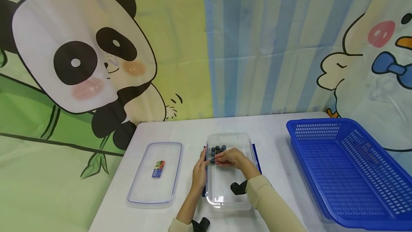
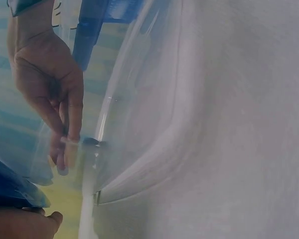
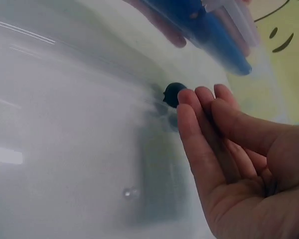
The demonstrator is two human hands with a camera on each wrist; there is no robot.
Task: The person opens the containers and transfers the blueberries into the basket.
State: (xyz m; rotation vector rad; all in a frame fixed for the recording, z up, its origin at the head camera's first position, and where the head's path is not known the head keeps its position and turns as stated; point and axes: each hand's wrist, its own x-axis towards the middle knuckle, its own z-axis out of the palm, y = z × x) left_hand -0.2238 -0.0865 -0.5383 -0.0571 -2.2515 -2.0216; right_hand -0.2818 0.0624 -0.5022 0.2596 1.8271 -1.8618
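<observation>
From the head view, I have dark blue berries (image 1: 217, 148) gathered along the left wall of a clear box (image 1: 222, 180) on the worktop (image 1: 273, 131). The left hand (image 1: 199, 173) lies against that wall, its fingers fairly straight. The right hand (image 1: 231, 156) reaches in among the berries. I judge each berry light and quick to roll, so the wall is a useful stop to work against.

The left wrist view gives me little: the right hand shows through clear plastic, a dark blob by its fingertips looks like a berry, and the box wall bows smoothly, stiff and probably slick. I would brace it with flat fingers below the rim, not squeeze.

In the right wrist view, a single berry sits at the fingertips, by the wall. The right grip is narrow, thumb close to nearly straight fingers; I see nothing pinched between them, and whether the palm hides anything I cannot tell. The skin looks smooth and the flesh is likely soft, so I would pinch around the middle with finger pads, lightly, to avoid bruising.
</observation>
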